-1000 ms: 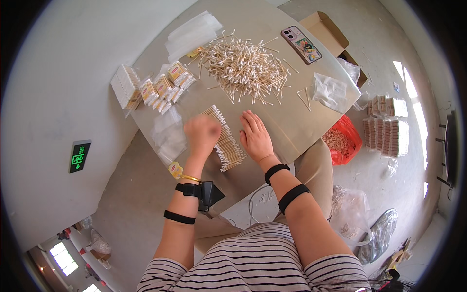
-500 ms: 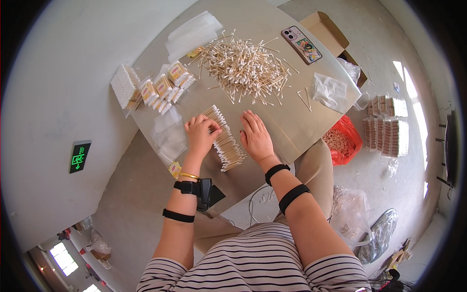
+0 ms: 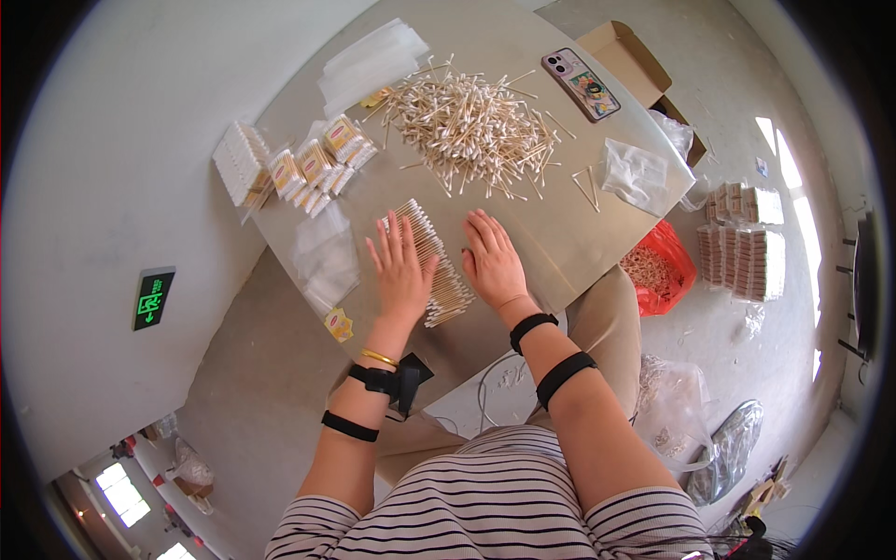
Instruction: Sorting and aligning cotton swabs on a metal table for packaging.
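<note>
A row of cotton swabs [image 3: 437, 257] lies side by side on the table, running from upper left to lower right between my hands. My left hand [image 3: 401, 271] is spread along the left side of the row, its thumb side over the swab ends and part of the row hidden. On the other side, my right hand [image 3: 495, 261] lies flat with fingers stretched, close to the row's right ends. Neither hand holds anything. Beyond them is a large loose heap of cotton swabs [image 3: 471, 131].
Packed swab bundles [image 3: 317, 163] and clear plastic bags [image 3: 325, 252] lie at the left of the table [image 3: 560, 252]. A phone [image 3: 581, 86] and a clear bag [image 3: 635, 173] are at the right. On the floor stand a red bag of swabs [image 3: 667, 280] and stacked packs [image 3: 742, 257].
My left hand has opened from bent, gathered fingers over the row to spread fingers, shifting slightly right and toward me. My right hand has barely moved.
</note>
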`<state>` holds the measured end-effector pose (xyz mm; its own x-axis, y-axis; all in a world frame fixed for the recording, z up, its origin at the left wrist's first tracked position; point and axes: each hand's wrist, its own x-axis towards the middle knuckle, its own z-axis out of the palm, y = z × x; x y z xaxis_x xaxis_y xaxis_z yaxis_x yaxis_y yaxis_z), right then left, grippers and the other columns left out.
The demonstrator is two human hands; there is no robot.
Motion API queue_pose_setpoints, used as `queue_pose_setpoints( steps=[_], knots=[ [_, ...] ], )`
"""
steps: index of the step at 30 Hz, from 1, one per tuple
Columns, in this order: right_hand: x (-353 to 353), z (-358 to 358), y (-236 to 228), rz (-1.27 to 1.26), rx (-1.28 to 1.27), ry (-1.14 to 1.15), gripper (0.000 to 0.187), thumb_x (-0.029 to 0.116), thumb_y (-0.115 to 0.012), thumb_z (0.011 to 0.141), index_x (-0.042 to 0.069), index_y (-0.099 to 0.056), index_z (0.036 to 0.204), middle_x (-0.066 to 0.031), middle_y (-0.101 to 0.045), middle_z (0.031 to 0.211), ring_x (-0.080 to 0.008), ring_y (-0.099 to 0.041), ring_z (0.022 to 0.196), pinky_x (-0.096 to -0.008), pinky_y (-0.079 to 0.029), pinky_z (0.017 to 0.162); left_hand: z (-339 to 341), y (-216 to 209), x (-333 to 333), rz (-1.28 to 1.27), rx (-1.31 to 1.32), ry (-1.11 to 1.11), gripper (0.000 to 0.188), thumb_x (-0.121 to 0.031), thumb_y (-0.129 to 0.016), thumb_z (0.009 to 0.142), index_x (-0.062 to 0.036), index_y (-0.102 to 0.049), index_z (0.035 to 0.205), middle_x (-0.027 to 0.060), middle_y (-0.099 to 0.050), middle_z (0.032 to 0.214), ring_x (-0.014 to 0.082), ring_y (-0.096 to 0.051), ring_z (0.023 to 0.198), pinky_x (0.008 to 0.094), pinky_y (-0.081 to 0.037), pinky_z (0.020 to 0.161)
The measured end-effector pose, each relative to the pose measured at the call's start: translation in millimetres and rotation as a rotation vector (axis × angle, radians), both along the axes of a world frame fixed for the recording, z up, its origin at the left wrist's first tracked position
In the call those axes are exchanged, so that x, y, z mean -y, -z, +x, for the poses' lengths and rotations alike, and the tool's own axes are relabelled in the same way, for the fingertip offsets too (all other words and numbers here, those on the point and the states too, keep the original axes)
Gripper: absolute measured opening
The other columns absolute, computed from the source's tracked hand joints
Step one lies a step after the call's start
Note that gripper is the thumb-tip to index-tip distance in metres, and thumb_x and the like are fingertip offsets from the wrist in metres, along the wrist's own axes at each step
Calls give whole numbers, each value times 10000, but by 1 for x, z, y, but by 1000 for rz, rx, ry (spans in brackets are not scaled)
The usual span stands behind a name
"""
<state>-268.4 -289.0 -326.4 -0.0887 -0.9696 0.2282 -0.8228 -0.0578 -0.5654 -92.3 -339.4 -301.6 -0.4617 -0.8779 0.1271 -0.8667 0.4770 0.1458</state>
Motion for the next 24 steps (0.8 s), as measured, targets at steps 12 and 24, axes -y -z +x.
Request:
queue_pose_setpoints(
  steps=[12, 24],
  knots=[
    [1, 3, 2, -1, 23, 1, 484, 175, -566, 898, -12, -533, 1344, -126, -489, 1439, -279, -404, 1395, -406, -308, 1190, -9, 13, -13, 151, 37, 41, 931, -612, -356, 987, 82, -101, 1552, 254, -93, 1638, 369, -53, 1535, 557, 20, 1218],
    [3, 4, -3, -21, 20, -4, 473, 155, -563, 892, -8, -533, 1335, -124, -490, 1429, -272, -406, 1392, -407, -318, 1186, -9, 23, 38, 65, 45, -66, 916, -597, -388, 990, 104, -160, 1535, 258, -163, 1623, 362, -110, 1528, 551, 10, 1222]
  ],
)
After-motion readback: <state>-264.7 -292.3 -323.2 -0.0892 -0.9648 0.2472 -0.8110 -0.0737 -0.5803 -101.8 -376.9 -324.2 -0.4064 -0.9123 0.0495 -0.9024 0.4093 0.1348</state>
